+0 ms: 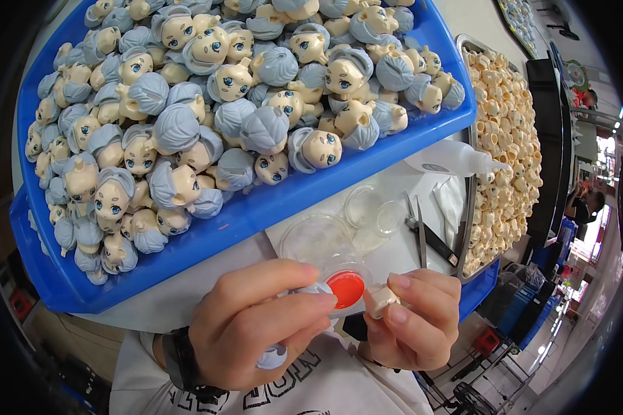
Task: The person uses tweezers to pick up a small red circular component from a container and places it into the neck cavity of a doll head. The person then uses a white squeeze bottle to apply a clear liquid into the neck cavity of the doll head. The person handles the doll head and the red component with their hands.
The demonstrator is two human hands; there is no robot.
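Observation:
My left hand (246, 321) pinches a light blue-grey hair piece (316, 288) between thumb and fingers. A second blue-grey piece (271, 357) shows below the curled fingers, against the palm. My right hand (419, 321) grips a small cream plastic doll-head part (380, 299) between thumb and fingertips. Between both hands, just beyond the fingertips, sits a small clear cup with a round red surface (345, 289); whether that is liquid or a solid disc is unclear. The two held parts are apart, on either side of the red circle.
A large blue tray (256, 221) heaped with blue-haired doll heads (180, 128) fills the far left. Clear round dishes (318, 238), tweezers (421, 232), a white squeeze bottle (450, 158) and a white cloth (450, 204) lie ahead. At right, a metal tray (472, 207) holds cream parts (505, 138).

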